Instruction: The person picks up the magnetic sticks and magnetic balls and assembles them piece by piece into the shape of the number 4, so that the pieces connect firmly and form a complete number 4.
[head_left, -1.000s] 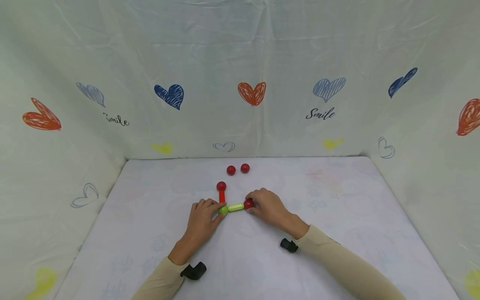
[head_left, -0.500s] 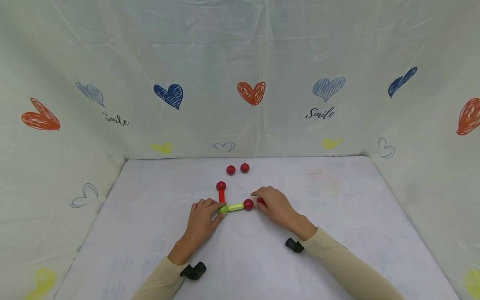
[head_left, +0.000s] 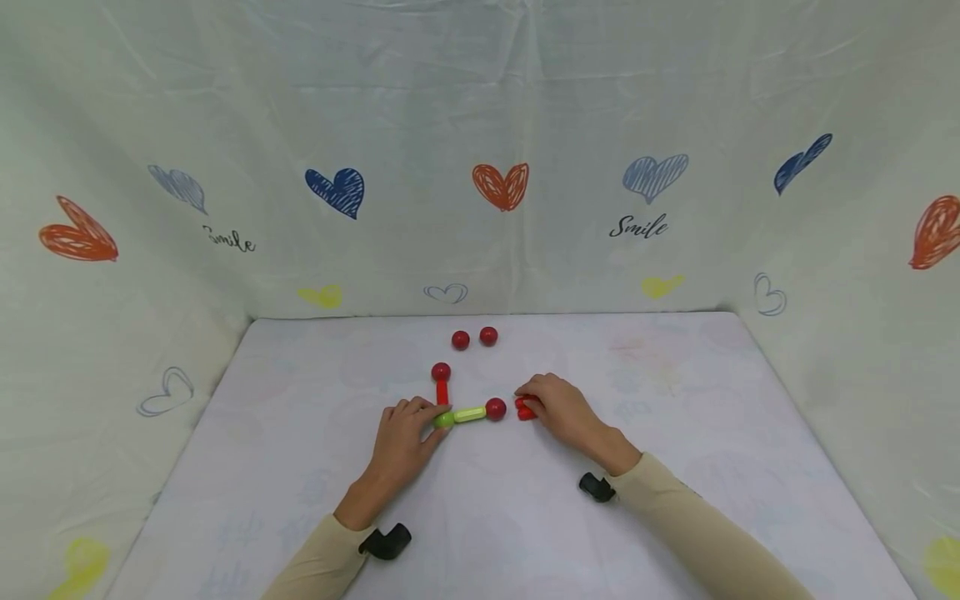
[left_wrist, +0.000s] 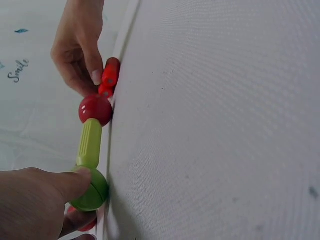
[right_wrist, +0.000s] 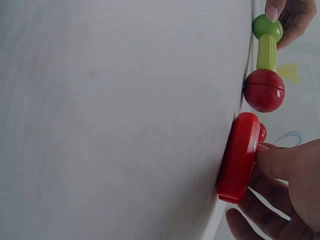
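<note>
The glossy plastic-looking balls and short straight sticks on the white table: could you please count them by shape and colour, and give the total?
Red glossy balls: 4
Green glossy ball: 1
Red plastic-looking sticks: 3 visible, two at the right hand
Light-green plastic-looking stick: 1
Total: 9 visible; the hand may hide more

On the table (head_left: pixel 480 517), a little left of its middle, my left hand (head_left: pixel 400 442) is on the hub ball (head_left: pixel 444 420). From there the cross bar (head_left: pixel 470 414) runs toward the right edge, to the end ball (head_left: pixel 495 408). The far bar (head_left: pixel 442 392), its near end hidden by my fingers, points toward the far edge, with the tip ball (head_left: pixel 441 372) beyond it. Just right of the end ball, apart from it, two rods (left_wrist: pixel 111 72) lie in my right hand (head_left: pixel 564 412). Behind all these, near the far edge, two loose balls (head_left: pixel 461 340) sit side by side.
</note>
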